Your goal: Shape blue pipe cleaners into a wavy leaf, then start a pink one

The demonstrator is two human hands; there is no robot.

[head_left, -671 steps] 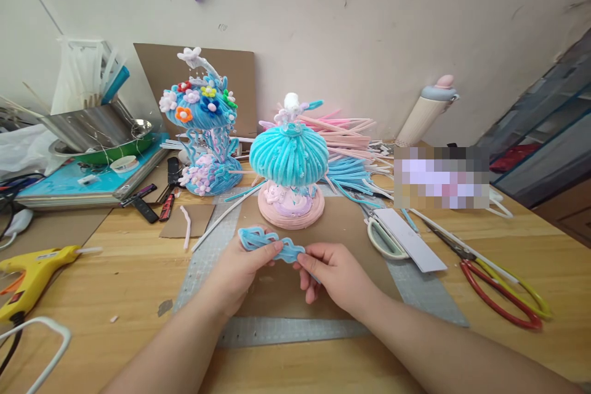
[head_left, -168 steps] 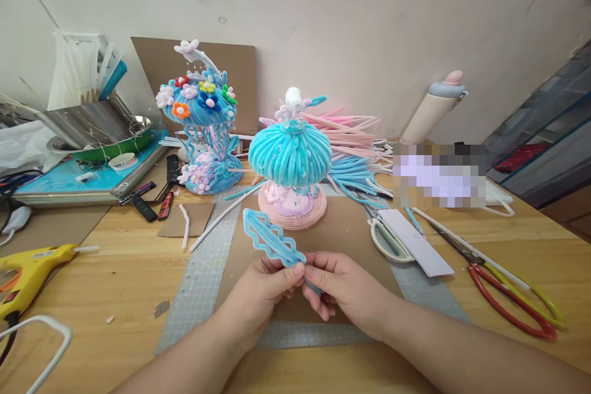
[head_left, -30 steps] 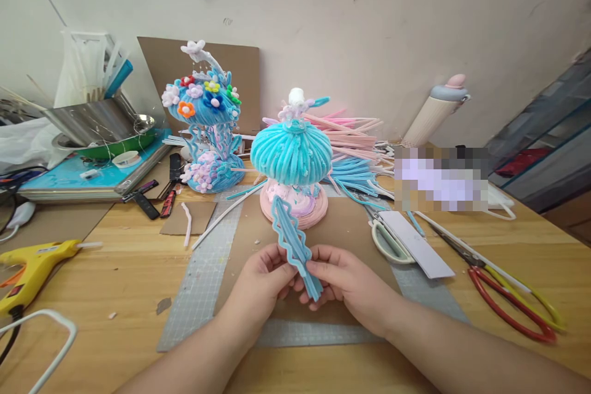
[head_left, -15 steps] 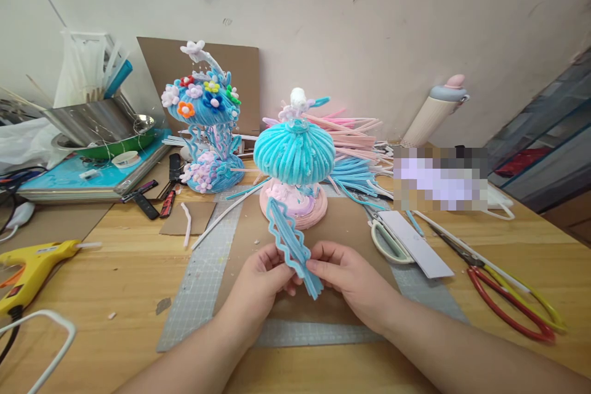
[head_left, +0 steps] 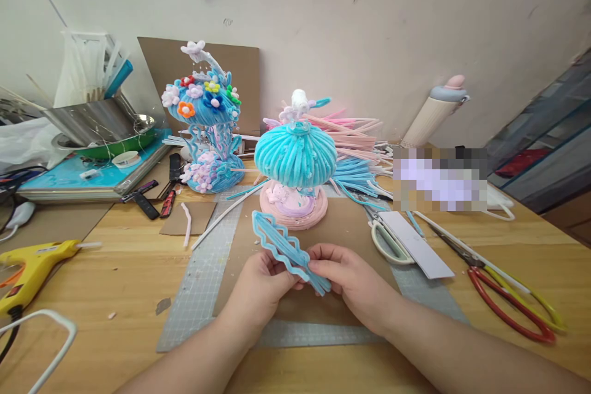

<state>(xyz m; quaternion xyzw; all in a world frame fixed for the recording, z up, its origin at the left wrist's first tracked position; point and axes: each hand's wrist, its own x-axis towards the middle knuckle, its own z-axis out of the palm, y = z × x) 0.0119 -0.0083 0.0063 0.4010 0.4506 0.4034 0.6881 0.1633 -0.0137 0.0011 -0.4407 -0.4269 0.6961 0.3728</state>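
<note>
A bundle of blue pipe cleaners [head_left: 282, 241], with wavy strands along its edges, is held between my two hands above a brown cardboard sheet [head_left: 364, 228]. My left hand [head_left: 270, 280] pinches it from the left, thumb on top. My right hand [head_left: 339, 271] grips it near its lower right end, thumb and fingers closed. Just beyond stands a turquoise mushroom-shaped pipe-cleaner piece [head_left: 295, 154] on a round pink base [head_left: 314, 212]. Farther back at left is a similar blue piece [head_left: 203, 111] covered in small coloured flowers.
A yellow glue gun [head_left: 41, 268] lies at the left. On the right are red-and-yellow-handled scissors [head_left: 498, 305], pale-handled scissors [head_left: 390, 243] and a white card [head_left: 418, 246]. Pink pipe cleaners [head_left: 355, 135], blue ones [head_left: 355, 175] and a tumbler [head_left: 436, 111] sit behind. A grey cutting mat [head_left: 194, 301] lies beneath.
The blue bundle has tilted, its upper end swinging down and to the left and its lower end shifting right. Both hands stay closed on it in nearly the same place.
</note>
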